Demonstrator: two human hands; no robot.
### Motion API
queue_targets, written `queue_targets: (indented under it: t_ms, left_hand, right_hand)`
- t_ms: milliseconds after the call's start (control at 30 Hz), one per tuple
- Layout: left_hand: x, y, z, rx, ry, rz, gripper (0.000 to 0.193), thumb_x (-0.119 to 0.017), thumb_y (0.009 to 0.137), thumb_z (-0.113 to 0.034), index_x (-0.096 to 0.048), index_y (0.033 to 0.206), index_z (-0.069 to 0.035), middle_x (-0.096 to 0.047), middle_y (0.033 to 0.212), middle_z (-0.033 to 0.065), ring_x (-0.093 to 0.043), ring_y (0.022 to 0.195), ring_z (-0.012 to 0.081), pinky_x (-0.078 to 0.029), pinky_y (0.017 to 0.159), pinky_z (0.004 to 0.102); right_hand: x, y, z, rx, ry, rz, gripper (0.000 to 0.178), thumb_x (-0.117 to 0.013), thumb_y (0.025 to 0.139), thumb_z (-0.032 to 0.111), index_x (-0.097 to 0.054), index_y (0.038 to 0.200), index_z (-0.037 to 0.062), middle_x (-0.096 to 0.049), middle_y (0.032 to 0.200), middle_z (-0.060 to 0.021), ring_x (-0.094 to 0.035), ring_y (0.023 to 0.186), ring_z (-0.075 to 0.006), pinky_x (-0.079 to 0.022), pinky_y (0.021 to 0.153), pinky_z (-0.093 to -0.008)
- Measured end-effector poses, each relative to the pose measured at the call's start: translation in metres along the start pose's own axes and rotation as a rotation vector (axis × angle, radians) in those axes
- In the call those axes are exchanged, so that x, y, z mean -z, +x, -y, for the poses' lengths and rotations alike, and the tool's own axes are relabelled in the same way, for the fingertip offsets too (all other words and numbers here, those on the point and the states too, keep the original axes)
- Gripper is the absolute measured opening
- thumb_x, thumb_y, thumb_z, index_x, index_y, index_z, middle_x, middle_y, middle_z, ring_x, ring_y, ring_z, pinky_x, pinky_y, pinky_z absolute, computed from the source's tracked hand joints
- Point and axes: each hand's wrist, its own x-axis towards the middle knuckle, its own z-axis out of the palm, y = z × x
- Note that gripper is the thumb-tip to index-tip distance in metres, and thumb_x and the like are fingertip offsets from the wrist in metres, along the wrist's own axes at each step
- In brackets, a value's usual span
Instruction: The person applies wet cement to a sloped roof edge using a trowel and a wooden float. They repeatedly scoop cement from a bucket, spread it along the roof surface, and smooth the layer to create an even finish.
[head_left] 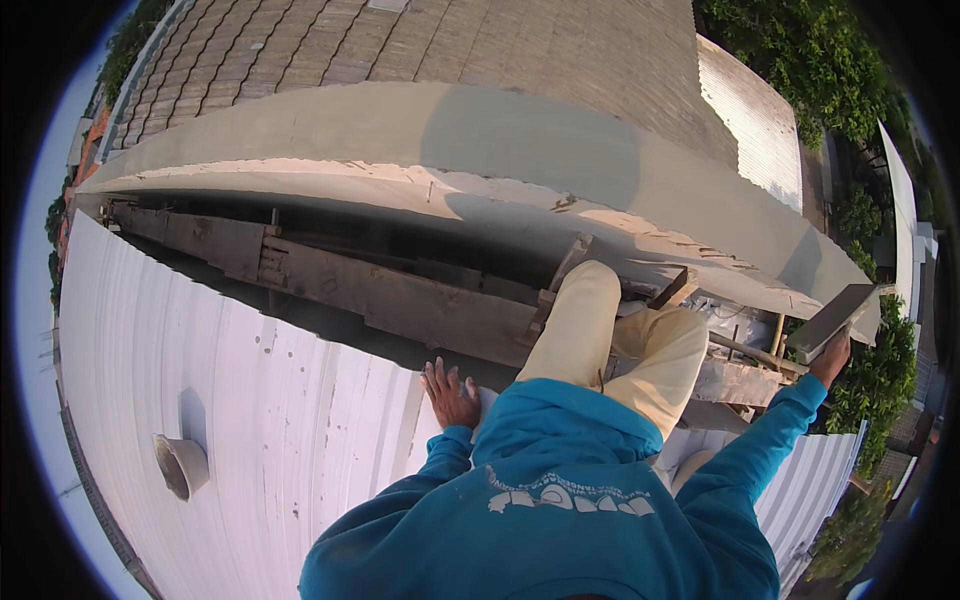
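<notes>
My left hand (450,395) lies with its fingers spread on the edge of the white corrugated metal roof (270,400), just left of my body. Out at the far right, my right hand (832,358) is closed on the near end of a short grey-brown board (832,318). That board is tilted, close to the right end of the grey plastered ledge (700,180). My legs in cream trousers (575,325) reach down into the gap between the metal roof and the ledge. Wooden planks (400,300) run along this gap.
A dirty, pale bucket (185,466) rests on the metal roof to the left. Beyond the ledge rises a brown tiled roof (450,45). Wooden pieces and a bamboo pole (755,352) lie right of my legs. Past the roof's right end, trees (875,390) stand far below.
</notes>
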Motion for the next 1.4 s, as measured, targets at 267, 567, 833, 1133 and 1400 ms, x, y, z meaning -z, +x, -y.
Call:
queue_targets:
  t_ms: [267,567,833,1133,1400]
  left_hand:
    - [-0.021,0.006,0.018,-0.145,0.087,-0.070,0.040,-0.057,0.090,-0.030,-0.057,0.120,-0.003,-0.036,0.148,0.0188,-0.023,0.143,0.0417,-0.015,0.118,0.0597]
    - [-0.077,0.011,0.062,-0.645,0.084,-0.122,0.034,-0.050,0.096,-0.037,-0.058,0.112,-0.008,-0.047,0.140,0.0176,-0.036,0.135,0.0439,-0.025,0.113,0.0623]
    - [-0.081,0.018,0.061,-0.758,0.063,-0.083,0.033,-0.050,0.095,-0.036,-0.059,0.110,-0.008,-0.048,0.137,0.0178,-0.036,0.135,0.0439,-0.024,0.113,0.0630]
    - [-0.075,0.006,0.050,-0.652,0.078,-0.123,0.032,-0.050,0.094,-0.035,-0.059,0.108,-0.008,-0.050,0.134,0.0181,-0.036,0.134,0.0439,-0.023,0.113,0.0638]
    - [-0.039,0.006,0.029,-0.235,0.135,-0.183,0.033,-0.054,0.090,-0.030,-0.057,0.110,-0.003,-0.047,0.136,0.0203,-0.031,0.137,0.0447,-0.018,0.116,0.0628]
  right_hand:
    - [0.047,-0.147,-0.015,-0.333,0.500,-0.144,0.037,-0.051,0.100,0.030,-0.057,0.125,0.0036,-0.065,0.112,-0.0079,-0.065,0.096,-0.0214,-0.054,0.081,-0.0339]
    - [0.238,-0.250,0.048,-0.256,0.285,-0.350,0.042,-0.049,0.100,0.027,-0.054,0.132,0.0005,-0.062,0.123,-0.0106,-0.060,0.107,-0.0215,-0.048,0.093,-0.0321]
    - [0.283,-0.367,0.022,-0.595,-0.302,0.079,0.045,-0.047,0.100,0.028,-0.056,0.132,-0.0016,-0.059,0.132,-0.0138,-0.056,0.117,-0.0221,-0.042,0.102,-0.0326]
    - [0.246,-0.351,-0.055,-0.487,-1.025,0.655,0.040,-0.044,0.100,0.029,-0.060,0.130,0.0082,-0.054,0.138,-0.0152,-0.050,0.126,-0.0292,-0.039,0.106,-0.0351]
    - [0.315,-0.418,-0.119,-0.856,0.435,0.034,0.047,-0.053,0.095,0.037,-0.057,0.125,0.0010,-0.065,0.115,-0.0151,-0.067,0.098,-0.0259,-0.057,0.081,-0.0415]
